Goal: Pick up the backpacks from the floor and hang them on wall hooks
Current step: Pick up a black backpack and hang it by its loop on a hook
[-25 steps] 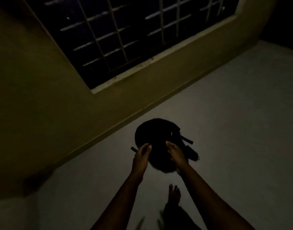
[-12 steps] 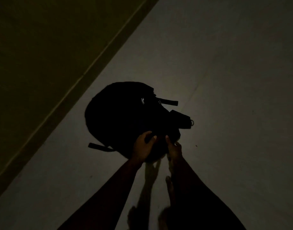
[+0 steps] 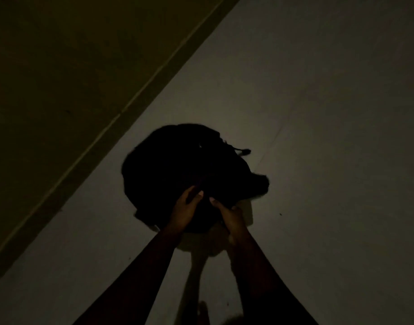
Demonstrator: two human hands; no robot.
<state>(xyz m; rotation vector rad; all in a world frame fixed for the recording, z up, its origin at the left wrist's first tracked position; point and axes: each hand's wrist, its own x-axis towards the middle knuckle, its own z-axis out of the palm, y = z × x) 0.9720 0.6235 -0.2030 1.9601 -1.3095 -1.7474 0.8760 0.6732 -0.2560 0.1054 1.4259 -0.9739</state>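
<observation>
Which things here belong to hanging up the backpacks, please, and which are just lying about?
Job: black backpack; left hand and right hand, both gripping its near edge.
Just there: floor; wall; skirting strip.

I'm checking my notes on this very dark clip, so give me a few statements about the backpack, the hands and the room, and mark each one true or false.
1. The left hand and the right hand both grip the black fabric backpack. True.
2. The backpack hangs on a wall hook. False: it is low over the pale floor, held at its near edge, and no hook is in view.
3. An olive-yellow wall runs to the left of the backpack. True.
4. A barred window is in view. False: only wall and floor show around the backpack.
</observation>
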